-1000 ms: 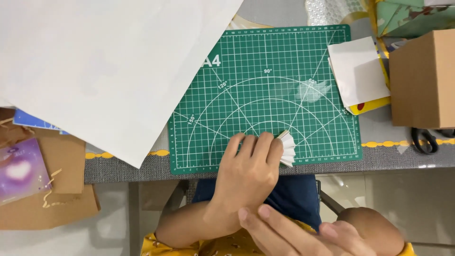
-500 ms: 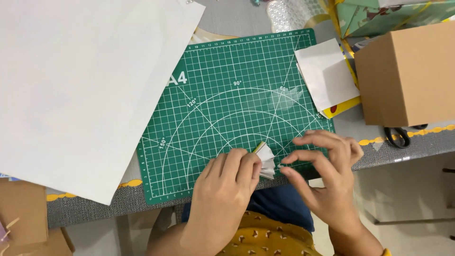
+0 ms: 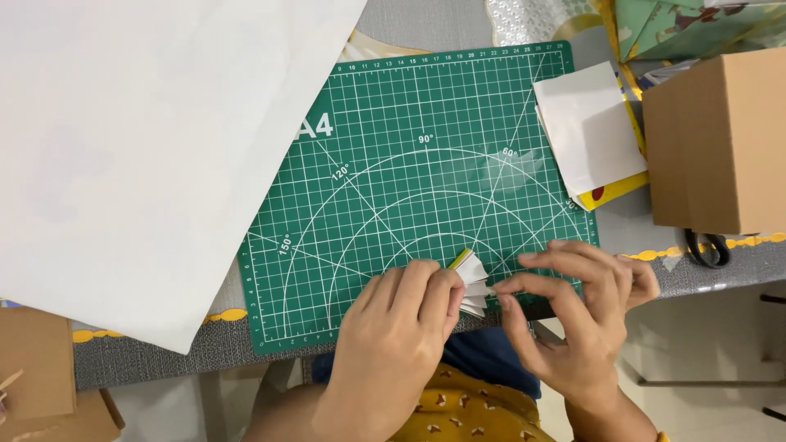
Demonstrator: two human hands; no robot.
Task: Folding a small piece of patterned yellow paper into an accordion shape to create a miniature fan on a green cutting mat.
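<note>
Fanning rightward: pleated paper (image 3: 472, 282), pinched.

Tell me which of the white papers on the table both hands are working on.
The small pleated paper fan at the green cutting mat's near edge, pinched between left hand and right hand; the other sheets lie flat, untouched.

- Green cutting mat (image 3: 393, 123) at the table's front edge.
- Large white sheet (image 3: 139, 139) overlapping its left edge.
- Cardboard box (image 3: 720, 139) at right, scissors (image 3: 706, 247) just below it.
</note>
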